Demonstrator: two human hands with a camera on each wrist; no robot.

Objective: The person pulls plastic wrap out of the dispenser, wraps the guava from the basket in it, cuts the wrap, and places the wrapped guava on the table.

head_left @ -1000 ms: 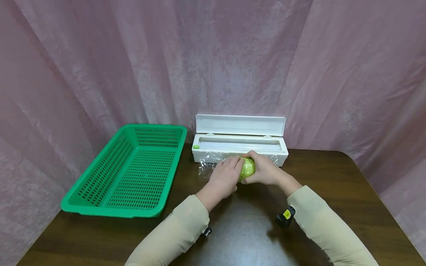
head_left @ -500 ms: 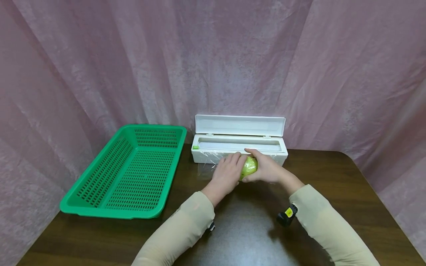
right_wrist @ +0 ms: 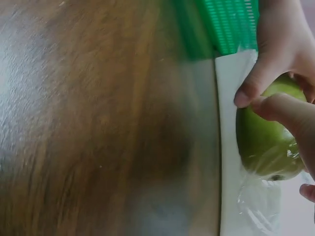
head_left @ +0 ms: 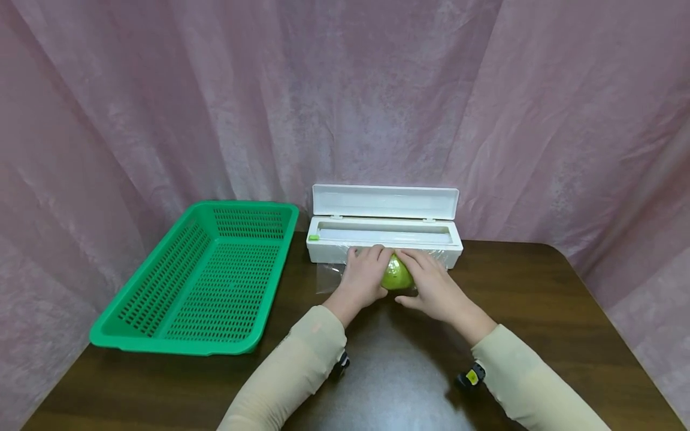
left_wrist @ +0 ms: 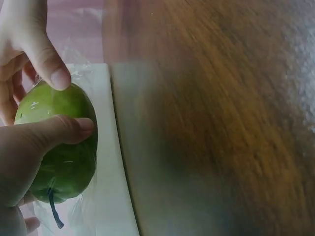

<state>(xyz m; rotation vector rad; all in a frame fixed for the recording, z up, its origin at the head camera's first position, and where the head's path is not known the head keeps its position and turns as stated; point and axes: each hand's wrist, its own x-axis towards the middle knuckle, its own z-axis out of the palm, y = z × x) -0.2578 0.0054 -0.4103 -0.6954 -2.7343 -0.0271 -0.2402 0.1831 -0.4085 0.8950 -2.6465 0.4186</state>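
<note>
A green pear point(head_left: 397, 273) lies between both hands, with clear cling film point(head_left: 329, 278) about it, in front of a white film dispenser point(head_left: 318, 254). The left hand point(head_left: 362, 278) grips the pear's left side; in the left wrist view its thumb lies across the skin near the dark stem point(left_wrist: 55, 209). From the other side the right hand point(head_left: 436, 287) holds the pear, fingers over its top. The right wrist view has both thumbs close together on the pear point(right_wrist: 266, 147), with crinkled film point(right_wrist: 258, 204) trailing from its blunt end. The undersides of the fingers are hidden.
The dispenser's lid point(head_left: 385, 202) stands up, with a film roll point(head_left: 383, 234) inside. To the left is a green perforated basket point(head_left: 178, 345) with nothing in it. A pink curtain point(head_left: 377, 90) hangs behind the brown wooden table point(head_left: 539, 311).
The right hand has shifted from the pear's right side toward its top, its thumb lower and apart in the head view. More of the pear's front now shows. The left hand keeps its hold.
</note>
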